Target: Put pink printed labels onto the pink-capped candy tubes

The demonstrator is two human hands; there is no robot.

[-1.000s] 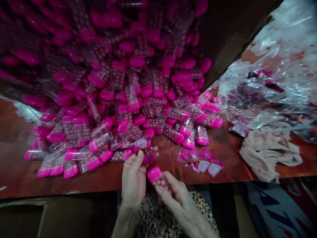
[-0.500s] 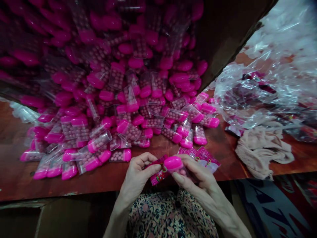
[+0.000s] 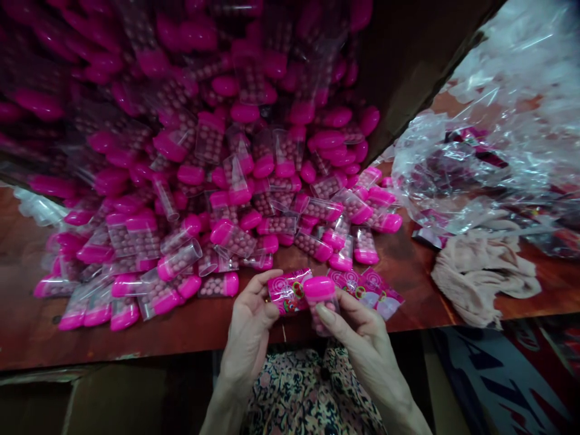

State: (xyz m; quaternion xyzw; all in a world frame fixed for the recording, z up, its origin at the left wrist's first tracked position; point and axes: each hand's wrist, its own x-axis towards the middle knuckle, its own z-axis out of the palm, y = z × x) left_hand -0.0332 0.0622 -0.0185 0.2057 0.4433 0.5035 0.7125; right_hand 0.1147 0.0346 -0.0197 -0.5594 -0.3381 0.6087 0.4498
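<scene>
Held over the front edge of the table (image 3: 181,335), near each other, with left hand (image 3: 251,320) and right hand (image 3: 360,329). At left, closed in a pinch between thumb and bent fingers. At right, closed with thumb laid across the front and fingers bent behind. Angled inward from the table's near side with bare forearms (image 3: 403,408).

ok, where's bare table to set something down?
Bare tabletop: a patch between the loose pink packets and beige cloth; a front strip between the nearest pink-capped tubes and the edge, left of the left hand. Crowded: the tube heap behind, clear plastic at right.
</scene>
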